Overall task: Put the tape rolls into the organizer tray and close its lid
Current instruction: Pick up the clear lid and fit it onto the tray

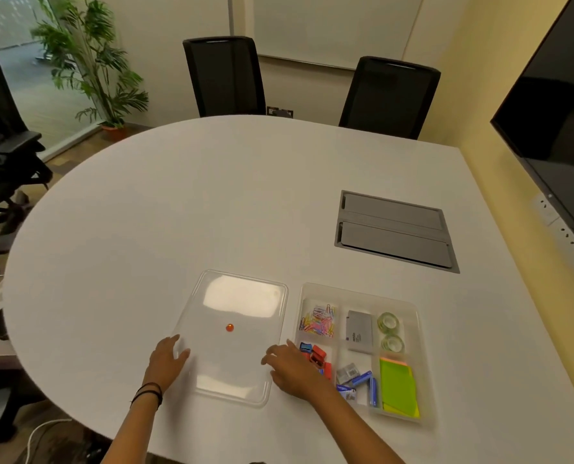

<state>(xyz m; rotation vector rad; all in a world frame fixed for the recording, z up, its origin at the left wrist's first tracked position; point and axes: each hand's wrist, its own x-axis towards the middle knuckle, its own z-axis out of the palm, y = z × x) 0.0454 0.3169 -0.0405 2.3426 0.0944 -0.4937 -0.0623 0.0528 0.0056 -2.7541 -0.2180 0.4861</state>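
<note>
Two clear tape rolls [391, 331] already inside clear plastic organizer tray [422, 360], lower right; flat transparent lid [242, 306] still on white tabletop [178, 202] beside it, left hand [165, 360] and right hand [292, 369] at its side edges, fingers [173, 341] spread, gripping nothing yet.

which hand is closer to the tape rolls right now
Right. The right hand is at the lid's right edge, beside the tray that holds the tape rolls. The left hand is at the lid's left edge, farther away.
</note>
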